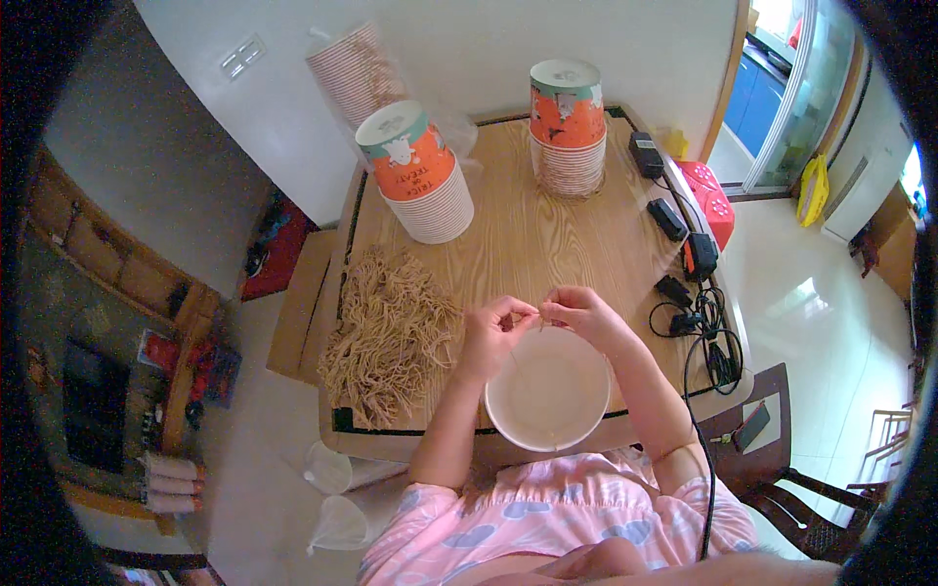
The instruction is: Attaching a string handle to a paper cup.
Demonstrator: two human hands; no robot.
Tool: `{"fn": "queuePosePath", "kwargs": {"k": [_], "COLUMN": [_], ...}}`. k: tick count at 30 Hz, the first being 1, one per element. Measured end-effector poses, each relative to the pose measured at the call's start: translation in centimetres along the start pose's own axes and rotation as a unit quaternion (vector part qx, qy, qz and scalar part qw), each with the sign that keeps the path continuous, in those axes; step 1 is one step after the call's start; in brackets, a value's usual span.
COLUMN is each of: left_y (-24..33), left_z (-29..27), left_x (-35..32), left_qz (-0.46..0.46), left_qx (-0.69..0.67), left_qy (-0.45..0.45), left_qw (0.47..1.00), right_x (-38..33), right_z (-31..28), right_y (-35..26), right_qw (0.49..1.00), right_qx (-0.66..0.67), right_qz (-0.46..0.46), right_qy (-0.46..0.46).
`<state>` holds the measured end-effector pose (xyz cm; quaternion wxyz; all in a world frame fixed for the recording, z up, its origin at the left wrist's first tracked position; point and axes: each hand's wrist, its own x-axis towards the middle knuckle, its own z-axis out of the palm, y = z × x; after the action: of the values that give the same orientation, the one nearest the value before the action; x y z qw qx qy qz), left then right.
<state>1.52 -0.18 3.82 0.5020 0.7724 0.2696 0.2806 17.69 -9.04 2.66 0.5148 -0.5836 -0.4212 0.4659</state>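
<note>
A white paper bucket (576, 396) stands mouth-up at the table's near edge, between my forearms. Over its far rim, my left hand (500, 327) pinches a thin tan cord (518, 361) with the fingertips. Part of this cord hangs across the bucket's opening. My right hand (578, 313) pinches the cord too, its fingertips close to those of my left. The exact spot where the cord meets the rim is hidden by my fingers. Beside my left forearm lies a loose heap of tan cords (386, 342).
Upside-down stacks of orange, green and white paper buckets (420, 171) (567, 127) stand at the table's far side, with a plastic-wrapped stack (357, 73) behind. Black adapters and coiled cables (718, 342) line the right edge. A red stool (708, 200) is beyond it.
</note>
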Motion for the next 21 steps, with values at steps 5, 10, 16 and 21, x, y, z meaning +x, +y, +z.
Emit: {"fn": "queuePosePath", "kwargs": {"k": [5, 10, 16, 21], "left_y": [1.3, 1.2, 1.0, 0.5], "left_z": [0.4, 0.5, 0.7, 0.5], "left_x": [-0.4, -0.6, -0.7, -0.3], "left_qz": [0.169, 0.147, 0.08, 0.017], "left_qx": [0.157, 0.199, 0.137, 0.078], "left_qy": [0.021, 0.028, 0.046, 0.069], "left_qw": [0.973, 0.969, 0.986, 0.994], "right_x": [0.3, 0.2, 0.2, 0.1], "right_z": [0.2, 0.3, -0.1, 0.3], "right_y": [0.2, 0.4, 0.5, -0.1], "right_qw": [0.992, 0.99, 0.995, 0.998], "right_qx": [0.111, 0.131, 0.086, 0.053], "right_qz": [0.066, 0.05, 0.037, 0.022], "right_qy": [-0.009, -0.008, -0.027, -0.01]}}
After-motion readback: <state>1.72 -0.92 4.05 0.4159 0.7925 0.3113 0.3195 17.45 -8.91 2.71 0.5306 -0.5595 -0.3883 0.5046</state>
